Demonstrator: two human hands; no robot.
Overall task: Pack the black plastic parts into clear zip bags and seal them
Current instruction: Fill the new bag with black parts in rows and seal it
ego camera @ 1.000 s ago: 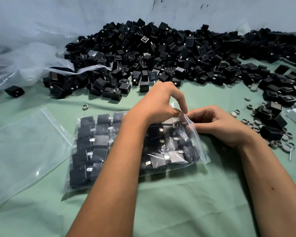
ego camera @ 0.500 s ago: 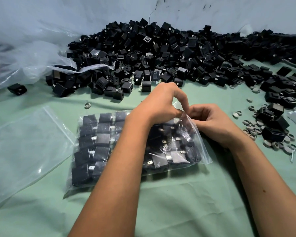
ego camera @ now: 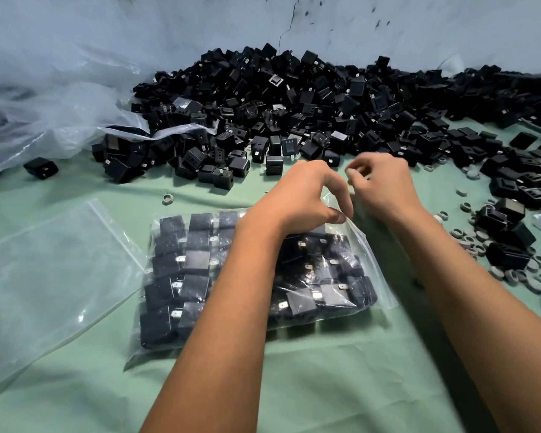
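left hand [ego camera: 303, 198] is pinching the top right corner of the filled zip bag [ego camera: 200, 276], thumb and fingertips closing on the plastic at the mouth end. right hand [ego camera: 384, 185] is hanging just past that same edge, above the cloth, fingers curling loosely with nothing visible between them; motion blur there, so not certain.

the filled bag is lying flat on the green cloth [ego camera: 325, 385] right in front, both forearms reaching over it. the black parts inside are sitting in rough rows and taking up nearly the whole bag.

progress, judging from this: filling of this bag is looking done, sealing is in hand. can't tell how much of the zip strip is actually closed, since the left hand is covering that stretch.

left to do: an empty zip bag [ego camera: 44, 270] is waiting flat just to the left, touching or slightly overlapping the full one. behind, a big pile of loose black parts [ego camera: 294, 114] is spreading along the wall and out to the right. so lots of bags are remaining. small grey rings [ego camera: 481, 245] are lying scattered at the right.
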